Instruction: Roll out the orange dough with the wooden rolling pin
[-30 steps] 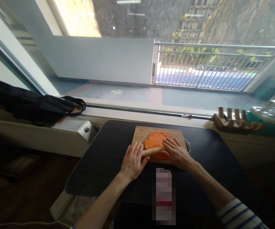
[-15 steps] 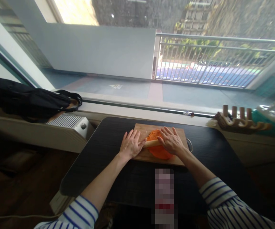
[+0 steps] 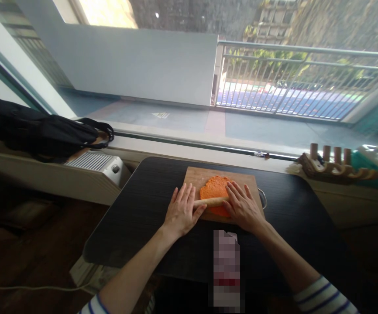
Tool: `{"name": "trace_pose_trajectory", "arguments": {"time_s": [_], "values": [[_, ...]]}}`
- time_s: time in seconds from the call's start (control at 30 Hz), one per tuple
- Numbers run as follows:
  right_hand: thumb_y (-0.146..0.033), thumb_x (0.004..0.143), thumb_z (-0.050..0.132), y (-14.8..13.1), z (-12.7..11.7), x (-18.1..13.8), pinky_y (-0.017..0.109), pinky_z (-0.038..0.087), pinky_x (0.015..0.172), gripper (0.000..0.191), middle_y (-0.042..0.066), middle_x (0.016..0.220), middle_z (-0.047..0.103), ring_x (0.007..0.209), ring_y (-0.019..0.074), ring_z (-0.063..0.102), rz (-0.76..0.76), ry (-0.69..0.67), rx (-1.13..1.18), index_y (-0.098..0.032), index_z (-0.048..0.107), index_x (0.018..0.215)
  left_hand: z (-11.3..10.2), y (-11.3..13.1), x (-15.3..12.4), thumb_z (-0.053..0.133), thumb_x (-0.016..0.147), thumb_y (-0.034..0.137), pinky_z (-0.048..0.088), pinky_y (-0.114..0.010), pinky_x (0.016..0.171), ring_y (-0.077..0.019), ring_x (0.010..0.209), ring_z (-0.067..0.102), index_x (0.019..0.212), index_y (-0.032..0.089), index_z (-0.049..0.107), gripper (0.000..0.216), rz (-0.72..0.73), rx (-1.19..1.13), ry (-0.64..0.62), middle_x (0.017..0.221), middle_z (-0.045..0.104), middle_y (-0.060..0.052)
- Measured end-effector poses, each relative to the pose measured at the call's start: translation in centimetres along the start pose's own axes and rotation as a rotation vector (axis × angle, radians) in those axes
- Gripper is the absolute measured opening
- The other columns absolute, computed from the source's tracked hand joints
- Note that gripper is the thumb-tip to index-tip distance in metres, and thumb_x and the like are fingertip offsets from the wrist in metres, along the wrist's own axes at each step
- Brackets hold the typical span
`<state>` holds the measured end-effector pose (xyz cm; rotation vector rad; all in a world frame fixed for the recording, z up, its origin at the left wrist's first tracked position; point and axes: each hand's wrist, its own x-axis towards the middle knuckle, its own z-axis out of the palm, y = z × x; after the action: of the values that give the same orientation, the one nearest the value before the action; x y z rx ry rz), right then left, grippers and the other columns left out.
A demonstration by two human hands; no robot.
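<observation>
A wooden rolling pin (image 3: 211, 202) lies across a flat, roughly round sheet of orange dough (image 3: 214, 186). Beneath the dough is a wooden cutting board (image 3: 194, 175) with a metal ring handle (image 3: 262, 198) at its right side. My left hand (image 3: 181, 210) rests palm down on the pin's left end, fingers stretched forward. Over the right end lies my right hand (image 3: 244, 207), also flat, its fingers extended past the pin and partly above the dough. Both ends of the pin are hidden under the palms.
The board sits on a black table (image 3: 133, 209) by a window sill. Left of it are a radiator (image 3: 94, 163) and a black bag (image 3: 54, 135). On the sill at right stand a brown pegged holder (image 3: 331, 165) and a teal container (image 3: 369, 163). A blurred patch (image 3: 226, 270) covers the near side.
Both hands and the rolling pin have moved toward me, down the dough. More of the dough's far part now shows.
</observation>
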<state>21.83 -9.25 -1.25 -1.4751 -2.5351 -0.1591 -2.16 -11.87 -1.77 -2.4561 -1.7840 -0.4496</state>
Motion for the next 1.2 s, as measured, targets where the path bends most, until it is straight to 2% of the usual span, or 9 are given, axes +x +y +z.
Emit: {"name": "trace_pose_trajectory", "arguments": {"time_s": [0.17, 0.4, 0.6, 0.8, 1.2], "values": [[-0.043, 0.098, 0.024, 0.2, 0.0, 2.5, 0.052, 0.015, 0.113, 0.057, 0.014, 0.146, 0.036, 0.139, 0.0264, 0.023, 0.050, -0.049, -0.007, -0.009, 0.039, 0.140, 0.3, -1.1, 2.8, 0.021, 0.092, 0.059, 0.025, -0.051, 0.110, -0.0304, 0.133, 0.037, 0.135, 0.012, 0.046, 0.068, -0.057, -0.010, 0.008, 0.139, 0.048, -0.015], [-0.044, 0.098, 0.021, 0.4, 0.2, 4.9, 0.053, 0.015, 0.112, 0.056, 0.015, 0.144, 0.040, 0.137, 0.0270, 0.028, 0.131, -0.070, -0.012, -0.011, 0.045, 0.136, 0.6, -2.5, 5.9, 0.020, 0.091, 0.061, 0.026, -0.052, 0.110, -0.0299, 0.133, 0.037, 0.136, 0.013, 0.045, 0.071, -0.119, -0.044, -0.070, 0.140, 0.048, -0.014], [-0.039, 0.098, 0.022, 0.7, 0.4, 6.3, 0.055, 0.016, 0.111, 0.052, 0.014, 0.144, 0.041, 0.137, 0.0276, 0.028, 0.180, -0.100, -0.002, -0.013, 0.046, 0.135, 0.7, -3.5, 7.6, 0.018, 0.089, 0.066, 0.025, -0.050, 0.111, -0.0284, 0.135, 0.034, 0.137, 0.014, 0.043, 0.075, -0.158, -0.074, -0.129, 0.143, 0.043, -0.013], [-0.035, 0.097, 0.024, 1.0, 0.1, 7.5, 0.056, 0.018, 0.111, 0.049, 0.013, 0.146, 0.037, 0.138, 0.0270, 0.026, 0.223, -0.140, 0.030, -0.015, 0.044, 0.137, 0.9, -4.3, 9.1, 0.015, 0.090, 0.065, 0.022, -0.051, 0.111, -0.0276, 0.137, 0.029, 0.140, 0.013, 0.039, 0.076, -0.146, -0.073, -0.144, 0.145, 0.041, -0.014], [-0.032, 0.096, 0.022, 1.6, -0.3, 9.7, 0.057, 0.016, 0.111, 0.050, 0.012, 0.150, 0.030, 0.140, 0.0254, 0.020, 0.301, -0.210, 0.064, -0.015, 0.038, 0.140, 1.0, -5.1, 11.9, 0.014, 0.091, 0.061, 0.022, -0.051, 0.111, -0.0276, 0.137, 0.028, 0.138, 0.011, 0.040, 0.073, -0.162, -0.050, -0.146, 0.146, 0.040, -0.014]]}}
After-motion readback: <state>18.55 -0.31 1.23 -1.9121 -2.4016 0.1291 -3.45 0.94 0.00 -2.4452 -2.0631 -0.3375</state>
